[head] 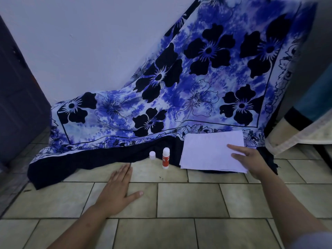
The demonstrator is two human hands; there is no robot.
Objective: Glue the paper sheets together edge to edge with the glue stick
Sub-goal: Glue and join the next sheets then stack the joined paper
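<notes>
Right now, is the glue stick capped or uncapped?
Uncapped, it seems: the glue stick stands upright with its white top showing, and a small white cap stands apart beside it.

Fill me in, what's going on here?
A person sits at a tiled floor with paper and glue. The right hand rests with straight fingers on the paper sheets, which lie on the dark edge of a floral cloth. The left hand lies flat on the tiles, holding nothing. The glue stick stands upright between the hands, untouched, with its cap off and standing just left of it.
</notes>
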